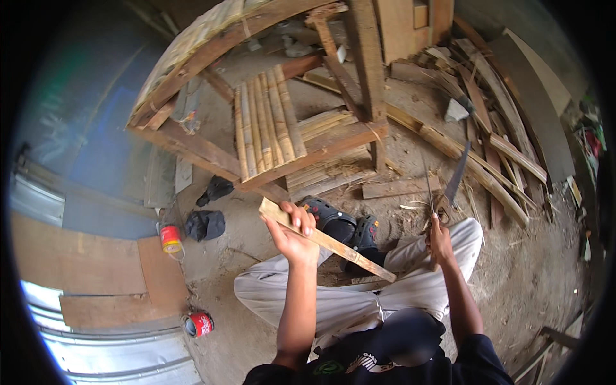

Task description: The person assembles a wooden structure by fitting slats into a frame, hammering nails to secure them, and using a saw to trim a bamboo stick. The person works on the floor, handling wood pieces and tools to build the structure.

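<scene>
My left hand (294, 234) is closed round a flat bamboo slat (346, 249), which slants down to the right above my crossed legs. My right hand (439, 245) grips a long, narrow-bladed knife (429, 186), its blade pointing away from me. Just beyond that hand lies a handsaw (457, 179) with a dark blade, its handle partly behind the knife. In front of my feet is a wooden frame (256, 173) fitted with bamboo slats (266, 122), some in its middle and others along its curved upper side.
Scrap boards and poles (494, 154) are heaped at the right. A short plank (401, 187) lies past my clogs (330, 215). On the left are a red-yellow can (170, 239), a red can (200, 324) and a dark bundle (205, 224). Metal sheets and plywood (90, 256) line the left side.
</scene>
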`<state>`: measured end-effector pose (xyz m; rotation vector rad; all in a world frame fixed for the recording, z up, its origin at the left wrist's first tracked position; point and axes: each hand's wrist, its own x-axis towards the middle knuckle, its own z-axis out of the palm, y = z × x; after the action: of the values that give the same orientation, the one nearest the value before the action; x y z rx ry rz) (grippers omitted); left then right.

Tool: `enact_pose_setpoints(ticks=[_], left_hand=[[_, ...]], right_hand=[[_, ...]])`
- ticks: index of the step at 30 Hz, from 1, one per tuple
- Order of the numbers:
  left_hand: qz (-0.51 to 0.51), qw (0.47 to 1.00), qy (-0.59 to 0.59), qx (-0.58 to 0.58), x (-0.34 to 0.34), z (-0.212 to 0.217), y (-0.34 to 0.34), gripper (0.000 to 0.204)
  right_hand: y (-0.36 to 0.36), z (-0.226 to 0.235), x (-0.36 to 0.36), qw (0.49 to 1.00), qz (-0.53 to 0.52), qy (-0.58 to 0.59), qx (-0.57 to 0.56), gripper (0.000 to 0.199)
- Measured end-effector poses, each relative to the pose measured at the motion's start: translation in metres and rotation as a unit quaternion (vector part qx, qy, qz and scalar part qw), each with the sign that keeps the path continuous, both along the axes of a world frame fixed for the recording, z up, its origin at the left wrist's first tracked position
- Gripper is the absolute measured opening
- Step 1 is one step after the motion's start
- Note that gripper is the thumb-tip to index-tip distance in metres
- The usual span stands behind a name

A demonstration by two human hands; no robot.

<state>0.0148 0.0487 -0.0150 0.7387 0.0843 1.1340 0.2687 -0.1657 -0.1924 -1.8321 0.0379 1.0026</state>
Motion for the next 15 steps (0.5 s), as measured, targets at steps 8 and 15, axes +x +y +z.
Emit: enact_pose_setpoints(ticks=[8, 15], left_hand=[[0.134, 0.986, -0.003, -0.101, -0.028, -0.023, 0.035, 0.045], [0.155, 0.976, -0.065, -0.137, -0.042, -0.043, 0.047, 0.044]], right_hand=[[0.067, -0.134, 0.013, 0.994, -0.019, -0.086, -0.067, 0.065], [0.093, -0.133, -0.009, 0.864, 0.039, -0.418, -0.280, 0.060]])
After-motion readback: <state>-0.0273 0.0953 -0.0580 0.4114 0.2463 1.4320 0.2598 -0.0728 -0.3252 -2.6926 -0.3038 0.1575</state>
